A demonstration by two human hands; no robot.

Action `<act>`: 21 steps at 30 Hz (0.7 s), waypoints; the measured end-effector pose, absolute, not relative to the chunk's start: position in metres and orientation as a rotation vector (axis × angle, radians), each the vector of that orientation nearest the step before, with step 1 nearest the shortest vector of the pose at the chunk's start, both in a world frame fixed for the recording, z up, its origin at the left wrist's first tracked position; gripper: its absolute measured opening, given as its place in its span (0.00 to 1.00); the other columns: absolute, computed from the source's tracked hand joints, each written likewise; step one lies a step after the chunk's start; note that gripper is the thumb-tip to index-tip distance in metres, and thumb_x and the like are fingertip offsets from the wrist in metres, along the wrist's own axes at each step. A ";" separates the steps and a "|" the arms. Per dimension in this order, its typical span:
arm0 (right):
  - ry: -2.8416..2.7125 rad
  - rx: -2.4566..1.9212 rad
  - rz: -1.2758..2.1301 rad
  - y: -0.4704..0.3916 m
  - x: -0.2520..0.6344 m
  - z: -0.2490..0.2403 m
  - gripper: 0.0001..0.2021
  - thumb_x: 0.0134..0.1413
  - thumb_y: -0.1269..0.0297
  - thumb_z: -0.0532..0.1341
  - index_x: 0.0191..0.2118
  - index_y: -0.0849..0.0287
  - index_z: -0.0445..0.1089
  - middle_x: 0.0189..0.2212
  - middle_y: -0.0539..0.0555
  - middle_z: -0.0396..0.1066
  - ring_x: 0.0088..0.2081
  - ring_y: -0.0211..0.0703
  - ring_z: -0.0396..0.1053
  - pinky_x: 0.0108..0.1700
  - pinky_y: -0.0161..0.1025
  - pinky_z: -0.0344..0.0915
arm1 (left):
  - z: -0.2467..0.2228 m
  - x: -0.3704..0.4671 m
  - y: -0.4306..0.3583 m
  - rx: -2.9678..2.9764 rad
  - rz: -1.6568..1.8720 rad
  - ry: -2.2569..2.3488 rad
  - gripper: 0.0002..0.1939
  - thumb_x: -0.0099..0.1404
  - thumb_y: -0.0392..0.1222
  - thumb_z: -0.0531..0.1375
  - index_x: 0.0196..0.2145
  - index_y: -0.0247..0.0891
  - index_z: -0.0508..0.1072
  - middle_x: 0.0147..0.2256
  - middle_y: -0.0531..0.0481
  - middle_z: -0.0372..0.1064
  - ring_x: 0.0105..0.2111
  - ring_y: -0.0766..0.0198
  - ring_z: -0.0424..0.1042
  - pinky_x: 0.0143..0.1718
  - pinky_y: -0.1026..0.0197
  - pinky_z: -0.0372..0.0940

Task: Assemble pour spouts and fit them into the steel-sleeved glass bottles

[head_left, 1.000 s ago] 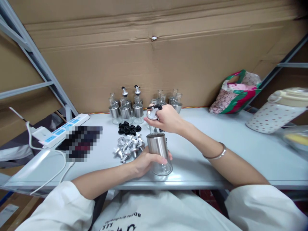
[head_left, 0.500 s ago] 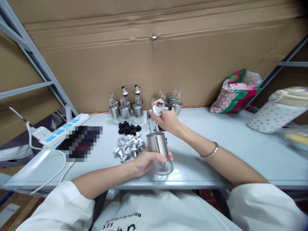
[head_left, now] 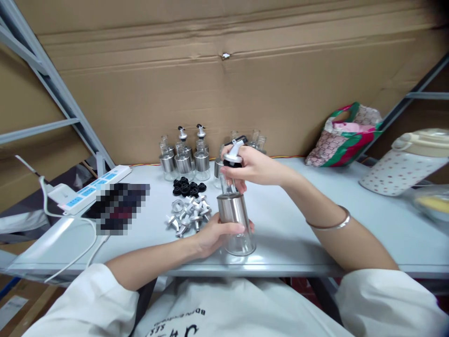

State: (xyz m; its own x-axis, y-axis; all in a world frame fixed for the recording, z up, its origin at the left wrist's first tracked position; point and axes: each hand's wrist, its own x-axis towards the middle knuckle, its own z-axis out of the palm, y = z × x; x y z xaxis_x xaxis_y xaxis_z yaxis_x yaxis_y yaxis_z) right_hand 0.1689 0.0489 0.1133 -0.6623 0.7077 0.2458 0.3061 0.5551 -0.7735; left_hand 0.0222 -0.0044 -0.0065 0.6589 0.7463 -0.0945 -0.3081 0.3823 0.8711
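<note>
While clamping the glass bottle (head_left: 232,208) with the left hand (head_left: 214,234) at the near side of the table (head_left: 298,224), grips the pourer (head_left: 233,158) atop its neck with the right hand (head_left: 257,164). Holds both right of loose silver spouts (head_left: 191,211).

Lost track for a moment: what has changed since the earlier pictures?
The right hand has moved rightward, bringing the spout more upright over the bottle, which shifted slightly right. Nothing was let go. The left hand keeps its grip; the black stoppers lie unmoved.
</note>
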 end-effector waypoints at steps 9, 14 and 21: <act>-1.980 -0.813 0.360 0.088 0.195 0.145 0.08 0.54 0.63 0.61 0.33 0.57 0.59 0.18 0.46 0.62 0.18 0.35 0.64 0.19 0.33 0.61 | -0.013 0.025 0.004 0.874 0.634 0.426 0.34 0.46 0.56 0.69 0.45 0.38 0.61 0.38 0.46 0.69 0.35 0.57 0.72 0.43 0.53 0.57; -1.963 -0.938 0.089 0.120 0.188 0.144 0.05 0.55 0.65 0.59 0.34 0.59 0.62 0.17 0.47 0.62 0.20 0.39 0.66 0.25 0.38 0.65 | -0.017 0.022 0.007 0.884 0.588 0.398 0.27 0.54 0.53 0.63 0.45 0.37 0.60 0.35 0.46 0.69 0.33 0.59 0.71 0.43 0.54 0.57; -2.117 -1.021 0.048 0.129 0.164 0.120 0.04 0.55 0.67 0.57 0.34 0.60 0.60 0.21 0.49 0.66 0.20 0.37 0.66 0.28 0.37 0.63 | -0.017 0.022 0.007 0.893 0.565 0.384 0.24 0.54 0.51 0.61 0.44 0.37 0.61 0.33 0.46 0.69 0.32 0.59 0.71 0.41 0.55 0.56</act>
